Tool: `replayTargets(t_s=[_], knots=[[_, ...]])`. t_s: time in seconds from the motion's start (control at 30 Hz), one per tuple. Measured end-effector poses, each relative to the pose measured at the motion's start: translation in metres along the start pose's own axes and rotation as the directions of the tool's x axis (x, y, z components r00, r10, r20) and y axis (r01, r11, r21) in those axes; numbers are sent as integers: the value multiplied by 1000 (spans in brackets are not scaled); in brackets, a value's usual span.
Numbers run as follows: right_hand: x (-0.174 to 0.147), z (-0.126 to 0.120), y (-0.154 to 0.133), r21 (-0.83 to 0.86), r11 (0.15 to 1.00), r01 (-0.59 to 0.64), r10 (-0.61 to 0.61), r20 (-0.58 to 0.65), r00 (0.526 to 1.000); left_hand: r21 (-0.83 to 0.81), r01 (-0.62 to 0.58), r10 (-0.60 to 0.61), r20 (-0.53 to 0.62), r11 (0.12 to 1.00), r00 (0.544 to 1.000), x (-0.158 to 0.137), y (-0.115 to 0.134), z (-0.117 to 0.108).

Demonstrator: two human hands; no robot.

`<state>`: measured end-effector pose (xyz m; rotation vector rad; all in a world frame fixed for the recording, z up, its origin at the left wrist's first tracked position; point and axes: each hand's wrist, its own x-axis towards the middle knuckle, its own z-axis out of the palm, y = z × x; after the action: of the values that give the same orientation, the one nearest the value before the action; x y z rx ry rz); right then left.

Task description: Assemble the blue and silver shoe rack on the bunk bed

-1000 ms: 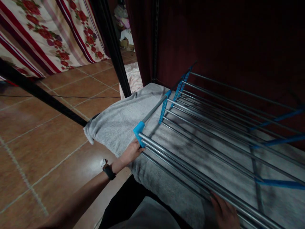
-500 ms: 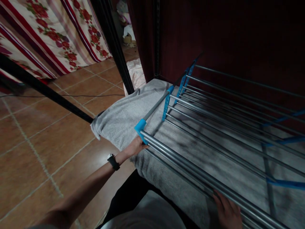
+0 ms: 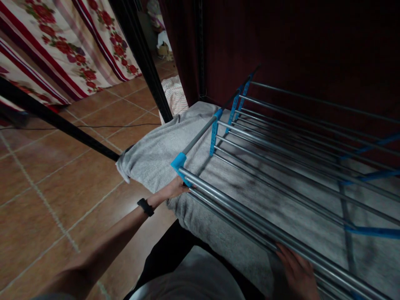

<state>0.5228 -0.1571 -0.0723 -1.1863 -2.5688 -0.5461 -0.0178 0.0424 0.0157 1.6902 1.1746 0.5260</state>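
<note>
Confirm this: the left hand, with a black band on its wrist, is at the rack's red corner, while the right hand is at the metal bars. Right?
No: the head view shows that corner is blue, not red. The rest stands: the left hand is at it, the right hand at the metal bars.

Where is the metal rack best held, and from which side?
Probably by the long front tubes of the rack, from the near side, at two separate spots: they run straight and close together along its near edge.

One rack (image 3: 250, 214), one grey cloth (image 3: 162, 148) and one wristband (image 3: 145, 207) show.
</note>
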Motion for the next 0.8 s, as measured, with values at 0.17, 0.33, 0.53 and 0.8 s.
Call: replayTargets(t_s=[0.17,0.33,0.53,0.8], knots=[[7,-1,-3,-12,998,-61,61,2,998,32,-27,26,15,999,1000,1,-3,-4],[5,3,-4,3,997,-83,83,10,996,12,8,-8,43,1000,999,2,-6,-5],[-4,11,-2,14,996,-92,92,-7,996,-34,67,-65,58,997,996,1,1,-6],[-9,15,3,59,994,-88,90,-22,996,-40,60,-57,69,997,996,0,9,-6]])
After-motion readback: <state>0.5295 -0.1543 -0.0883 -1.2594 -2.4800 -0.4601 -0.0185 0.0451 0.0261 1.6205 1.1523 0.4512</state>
